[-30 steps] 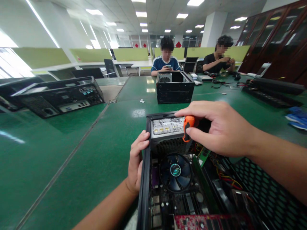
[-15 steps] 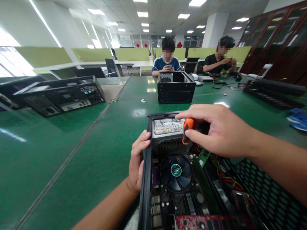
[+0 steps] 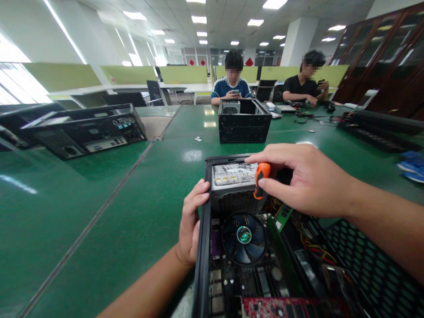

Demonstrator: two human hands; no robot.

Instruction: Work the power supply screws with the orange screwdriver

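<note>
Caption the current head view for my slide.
Left hand against an open computer case, right hand holding an orange-and-black handle near its power supply, at a green table.

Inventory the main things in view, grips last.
Open computer case: 1, black, nearest camera
Power supply: 1, silvery-grey, inside its far end
Fan: 1, dark, inside that case
Expansion card: 1, red, inside, nearest
Tool handle: 1, orange-black, by power supply
Case beyond: 1, black, mid-table
Tilted case: 1, black, table's left
Tabletop: 1, green, beneath cases
Co-workers: 2, blue and black tops, opposite
Left grip: 1, bare, case's left edge
Right grip: 1, bare, on handle
</note>
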